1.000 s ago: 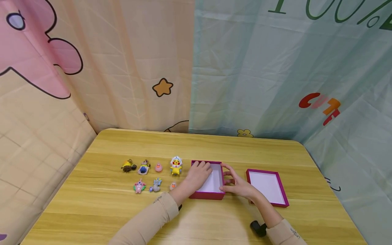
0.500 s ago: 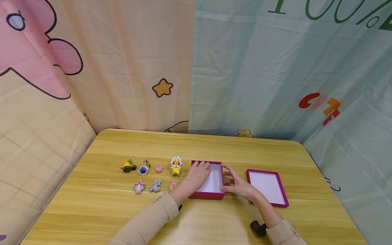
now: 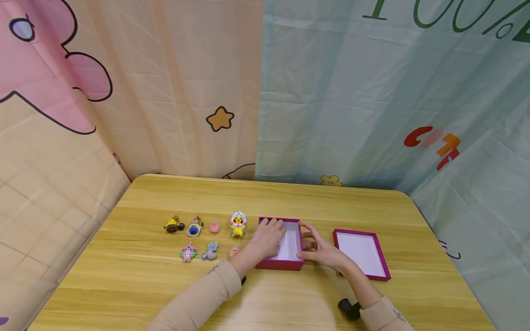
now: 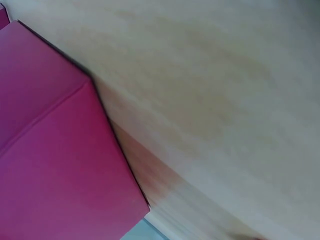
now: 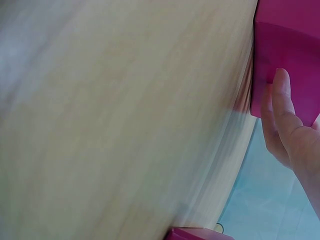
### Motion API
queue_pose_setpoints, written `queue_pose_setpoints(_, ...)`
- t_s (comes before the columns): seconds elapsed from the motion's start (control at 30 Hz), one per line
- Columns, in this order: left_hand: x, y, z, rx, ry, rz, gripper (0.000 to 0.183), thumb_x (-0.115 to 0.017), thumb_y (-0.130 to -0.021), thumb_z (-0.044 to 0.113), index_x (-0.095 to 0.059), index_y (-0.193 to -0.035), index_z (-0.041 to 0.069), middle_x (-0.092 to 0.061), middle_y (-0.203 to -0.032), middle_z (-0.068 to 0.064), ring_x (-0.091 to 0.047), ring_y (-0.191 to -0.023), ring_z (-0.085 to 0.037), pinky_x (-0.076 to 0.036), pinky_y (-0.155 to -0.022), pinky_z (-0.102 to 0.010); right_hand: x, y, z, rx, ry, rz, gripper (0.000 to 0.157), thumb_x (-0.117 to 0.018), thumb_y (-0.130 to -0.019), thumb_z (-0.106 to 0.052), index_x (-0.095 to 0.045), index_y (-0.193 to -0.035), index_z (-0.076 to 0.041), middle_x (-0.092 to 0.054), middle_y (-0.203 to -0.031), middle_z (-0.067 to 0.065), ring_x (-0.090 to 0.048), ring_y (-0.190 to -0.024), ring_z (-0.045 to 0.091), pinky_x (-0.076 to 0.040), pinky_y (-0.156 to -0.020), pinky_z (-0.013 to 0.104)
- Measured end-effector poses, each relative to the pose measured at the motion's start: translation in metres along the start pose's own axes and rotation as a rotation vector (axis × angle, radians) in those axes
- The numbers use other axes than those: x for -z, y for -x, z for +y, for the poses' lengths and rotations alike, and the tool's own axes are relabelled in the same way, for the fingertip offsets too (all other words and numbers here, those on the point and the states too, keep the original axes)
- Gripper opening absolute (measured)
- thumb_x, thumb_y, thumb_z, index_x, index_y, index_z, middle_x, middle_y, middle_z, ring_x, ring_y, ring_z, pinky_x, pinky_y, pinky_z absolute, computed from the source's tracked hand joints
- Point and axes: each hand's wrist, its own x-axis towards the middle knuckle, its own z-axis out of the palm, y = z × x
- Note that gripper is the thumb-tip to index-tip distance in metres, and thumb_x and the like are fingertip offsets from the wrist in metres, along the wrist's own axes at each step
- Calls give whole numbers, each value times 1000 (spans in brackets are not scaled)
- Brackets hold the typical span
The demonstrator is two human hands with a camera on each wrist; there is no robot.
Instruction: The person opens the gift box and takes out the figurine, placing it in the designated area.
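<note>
An open magenta box [image 3: 279, 265] with a white inside stands near the table's middle, its side walls filling part of both wrist views. Over its left rim lies my left hand [image 3: 267, 239], fingers toward the far left corner; the hand hides that wall, and its fingers are out of the left wrist view. My right hand [image 3: 320, 248] touches the right wall, thumb near the front corner. In the right wrist view, the fingers [image 5: 283, 100] lie fairly straight against the magenta side. To the right rests the shallow magenta lid [image 3: 360, 253], white inside up, partly behind the right wrist.
Small toy figures stand in two rows left of the box: a yellow figure in a white hood [image 3: 238, 224], a pink duck [image 3: 214, 226], a pink winged figure [image 3: 188, 252] and several others. The left forearm partly covers another small duck [image 3: 233, 251]. Curtains hang behind the table.
</note>
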Motion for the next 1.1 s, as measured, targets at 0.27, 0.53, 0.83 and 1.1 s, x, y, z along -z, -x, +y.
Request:
queue_pose_setpoints(0.27,0,2,-1,-16,-4,-28,56,-72,-71,38,-56,-123,23,-50,-124,0,-44,-112,-17,-36,-95,-35,0,0,1,12,-3,-6,81,-66,-83,-18,-12,-144,-24,-30,-134,20,-46,-109,31,-44,-87,46)
queue_pose_setpoints(0.53,1,4,2,-39,-156,-68,57,-69,-76,42,-52,-128,30,-46,-131,4,-41,-117,-15,-35,-95,-33,-1,0,1,5,1,-5,82,-66,-83,-19,-12,-144,-25,-30,-134,20,-46,-109,31,-44,-87,48)
queue_pose_setpoints(0.83,1,6,4,-33,-258,-8,36,-56,-91,25,-53,-125,31,-49,-127,6,-44,-111,-12,-37,-89,-29,-1,0,-1,10,9,-6,82,-66,-83,-19,-12,-144,-25,-30,-134,20,-46,-109,31,-44,-87,47)
queue_pose_setpoints(1.1,0,5,4,-30,-265,24,34,-57,-90,23,-55,-124,27,-50,-124,6,-46,-108,-12,-39,-88,-27,-1,0,-1,15,10,-5,82,-66,-83,-18,-12,-144,-24,-31,-134,21,-46,-109,32,-45,-86,47)
